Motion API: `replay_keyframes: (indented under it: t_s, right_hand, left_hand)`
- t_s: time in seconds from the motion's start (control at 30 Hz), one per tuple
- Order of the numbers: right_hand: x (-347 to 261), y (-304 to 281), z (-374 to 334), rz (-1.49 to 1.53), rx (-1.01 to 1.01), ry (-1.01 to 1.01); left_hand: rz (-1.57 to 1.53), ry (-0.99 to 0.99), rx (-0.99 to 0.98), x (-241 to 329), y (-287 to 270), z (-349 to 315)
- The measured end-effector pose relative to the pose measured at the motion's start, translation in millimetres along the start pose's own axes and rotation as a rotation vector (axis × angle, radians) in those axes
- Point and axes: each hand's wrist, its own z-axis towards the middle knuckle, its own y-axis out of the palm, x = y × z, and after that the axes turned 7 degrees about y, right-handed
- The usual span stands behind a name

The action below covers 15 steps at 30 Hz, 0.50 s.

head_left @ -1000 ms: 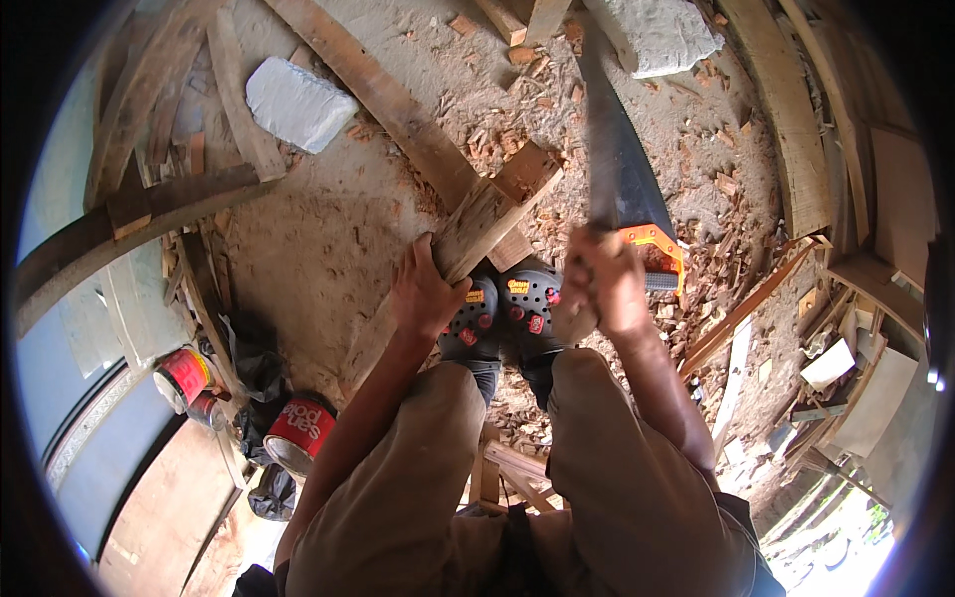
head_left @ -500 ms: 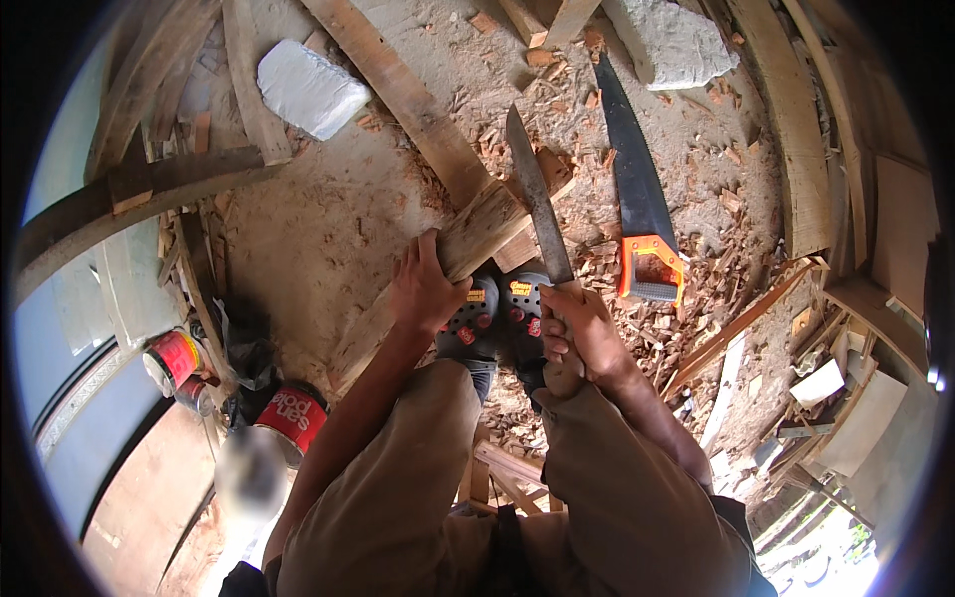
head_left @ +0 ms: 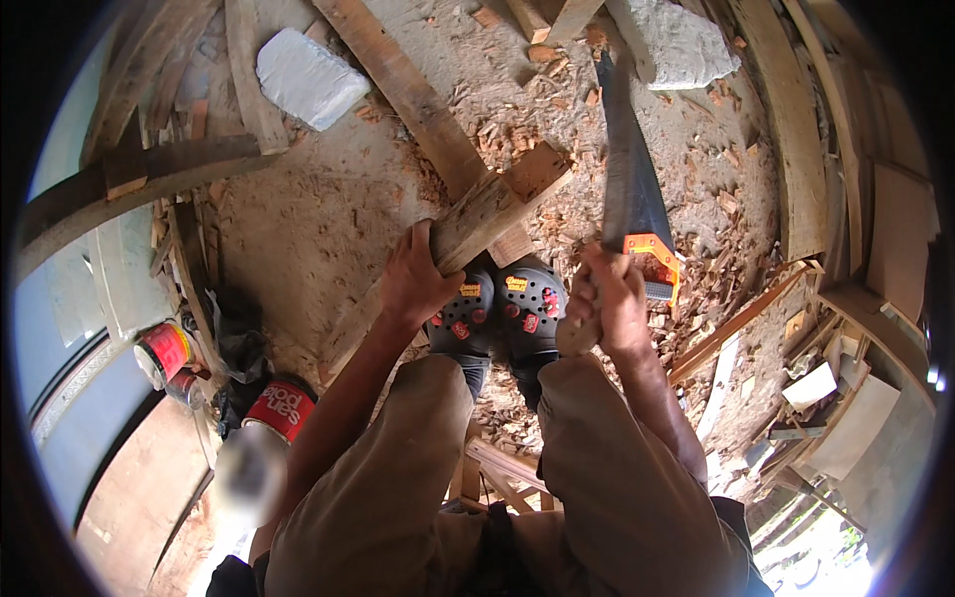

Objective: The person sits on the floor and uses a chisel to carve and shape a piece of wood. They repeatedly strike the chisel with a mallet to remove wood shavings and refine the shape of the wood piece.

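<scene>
My left hand (head_left: 422, 274) is closed around a squared wooden beam (head_left: 477, 221), which slants up to the right. The beam's far end shows a freshly cut, reddish face and rests by another plank (head_left: 403, 90) lying on the ground. In my right hand (head_left: 609, 298) is a machete (head_left: 619, 159), gripped by its pale handle and raised to the right of the beam, apart from it. Its blade is slightly smeared by motion and points away from me. Behind the blade lies a handsaw (head_left: 649, 214) with a dark blade and orange handle, partly hidden.
Wood chips (head_left: 696, 318) litter the dirt floor around my dark clogs (head_left: 527, 308). Two pale blocks, a left one (head_left: 311, 80) and a right one (head_left: 686, 45), lie farther off. Red paint cans (head_left: 282, 410) stand at left. Long boards (head_left: 791, 149) and scrap wood line the right.
The machete has swung right and up, away from the beam, and now overlaps the handsaw. My left hand still holds the beam in nearly the same place.
</scene>
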Motion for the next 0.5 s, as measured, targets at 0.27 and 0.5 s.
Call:
replay_keyframes:
  t_s: [0.27, 0.5]
  right_hand:
    - [-1, 1, -4, 0.024, -0.083, 0.120]
    - [5, -12, 3, -0.301, -0.164, 0.391]
  left_hand:
    - [0.033, 0.042, 0.077, 4, 5, -4]
    - [0.076, 0.051, 0.103, -1, 16, -7]
